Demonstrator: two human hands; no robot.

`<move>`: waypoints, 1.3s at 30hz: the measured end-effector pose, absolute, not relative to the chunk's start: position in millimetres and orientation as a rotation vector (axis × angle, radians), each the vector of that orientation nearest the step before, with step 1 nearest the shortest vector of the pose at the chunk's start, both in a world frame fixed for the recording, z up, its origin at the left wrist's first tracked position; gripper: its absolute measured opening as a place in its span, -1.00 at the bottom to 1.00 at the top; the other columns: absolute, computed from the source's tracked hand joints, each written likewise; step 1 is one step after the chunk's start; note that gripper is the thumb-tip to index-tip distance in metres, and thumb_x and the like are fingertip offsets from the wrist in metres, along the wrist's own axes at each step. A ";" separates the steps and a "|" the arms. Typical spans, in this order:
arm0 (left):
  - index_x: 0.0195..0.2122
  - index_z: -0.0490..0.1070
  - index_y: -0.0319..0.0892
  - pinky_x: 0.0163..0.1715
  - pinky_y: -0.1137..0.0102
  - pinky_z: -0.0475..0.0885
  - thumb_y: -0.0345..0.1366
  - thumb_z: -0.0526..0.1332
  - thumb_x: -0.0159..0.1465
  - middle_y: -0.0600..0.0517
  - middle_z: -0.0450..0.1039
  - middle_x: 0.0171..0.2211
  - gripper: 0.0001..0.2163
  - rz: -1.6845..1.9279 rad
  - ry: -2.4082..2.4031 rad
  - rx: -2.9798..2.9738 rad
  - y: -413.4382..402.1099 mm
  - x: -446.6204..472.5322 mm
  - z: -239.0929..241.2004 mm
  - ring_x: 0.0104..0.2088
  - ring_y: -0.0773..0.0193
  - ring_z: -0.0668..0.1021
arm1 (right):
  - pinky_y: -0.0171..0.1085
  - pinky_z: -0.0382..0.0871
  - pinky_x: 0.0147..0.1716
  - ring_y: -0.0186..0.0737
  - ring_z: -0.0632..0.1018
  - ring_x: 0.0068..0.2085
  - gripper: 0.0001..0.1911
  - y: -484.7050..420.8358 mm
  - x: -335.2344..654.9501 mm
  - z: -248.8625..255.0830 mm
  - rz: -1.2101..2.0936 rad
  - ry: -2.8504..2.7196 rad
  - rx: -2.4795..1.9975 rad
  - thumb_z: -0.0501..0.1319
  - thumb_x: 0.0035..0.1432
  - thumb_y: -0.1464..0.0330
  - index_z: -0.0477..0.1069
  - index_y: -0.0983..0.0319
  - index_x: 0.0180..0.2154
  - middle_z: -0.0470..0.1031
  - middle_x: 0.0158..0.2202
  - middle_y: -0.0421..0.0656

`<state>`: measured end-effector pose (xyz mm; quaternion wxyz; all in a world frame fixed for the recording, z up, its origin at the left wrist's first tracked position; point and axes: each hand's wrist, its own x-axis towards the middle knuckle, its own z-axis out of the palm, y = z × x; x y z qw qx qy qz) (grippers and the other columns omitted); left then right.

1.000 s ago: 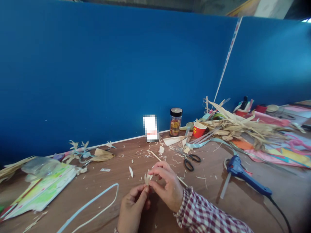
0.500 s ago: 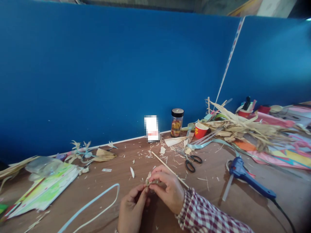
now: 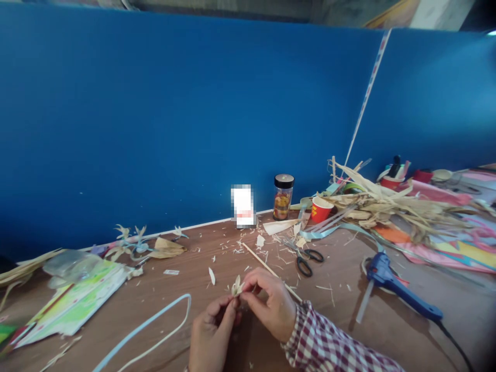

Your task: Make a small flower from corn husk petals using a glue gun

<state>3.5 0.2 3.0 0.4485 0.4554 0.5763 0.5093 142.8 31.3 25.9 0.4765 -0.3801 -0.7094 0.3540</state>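
Low in the middle of the view, a small pale flower shaped from dried husk [image 3: 236, 285] stands upright between my hands. My left hand [image 3: 214, 329] pinches its base between thumb and forefinger. From the right, my right hand [image 3: 270, 302] has thumb and forefinger closed on the edge of one petal. Just beyond my right hand lies a thin wooden stick [image 3: 259, 259], partly hidden by it. Black-handled scissors [image 3: 305, 262] rest on the table behind that stick, among husk scraps.
A blue glue gun [image 3: 399, 289] with its cord lies at right. Behind are a lidded jar [image 3: 283, 199], a red paper cup [image 3: 321, 210] and a heap of dried husks [image 3: 391, 201]. A pale blue strip [image 3: 143, 324] and a painted sheet [image 3: 77, 305] lie left.
The fingers of my right hand have drawn back slightly to the right and closed into a pinch. More of the husk flower shows now. My left hand keeps its hold.
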 end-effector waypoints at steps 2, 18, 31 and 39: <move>-0.43 0.49 -0.18 -0.51 0.44 0.40 -0.16 0.24 0.00 0.05 0.47 -0.61 -0.80 1.244 1.437 1.138 -0.1 2.4 2.1 -0.52 0.21 0.50 | -0.34 0.28 -0.38 -0.33 0.40 -0.39 -0.96 30.3 143.4 27.0 0.974 -1.652 -0.949 0.08 0.09 0.40 0.29 0.23 -0.36 0.38 -0.40 -0.18; -0.38 0.52 -0.08 -0.34 0.41 0.43 -0.22 0.24 0.01 0.00 0.55 -0.40 -0.84 1.225 1.522 1.370 -0.8 0.1 -4.4 -0.38 0.17 0.54 | -0.44 0.09 -0.59 -0.45 0.24 -0.57 -0.91 37.7 147.3 27.0 1.277 -1.566 -0.977 0.16 0.02 0.36 0.33 0.26 -0.45 0.26 -0.59 -0.29; -0.41 0.48 -0.15 -0.47 0.45 0.39 -0.24 0.15 0.10 0.04 0.47 -0.52 -0.85 1.179 1.458 1.536 -2.2 1.0 -5.1 -0.49 0.27 0.49 | -0.44 0.17 -0.54 -0.44 0.32 -0.53 -0.88 40.2 144.7 19.8 1.316 -1.500 -0.945 0.15 0.01 0.42 0.29 0.26 -0.32 0.34 -0.51 -0.27; -0.40 0.48 -0.15 -0.44 0.47 0.38 -0.28 0.15 0.11 0.05 0.48 -0.51 -0.87 1.190 1.482 1.655 -3.9 1.6 -2.5 -0.47 0.28 0.49 | -0.45 0.14 -0.55 -0.47 0.30 -0.55 -0.84 40.9 145.6 20.8 1.403 -1.445 -0.920 0.17 -0.01 0.43 0.24 0.26 -0.31 0.33 -0.51 -0.28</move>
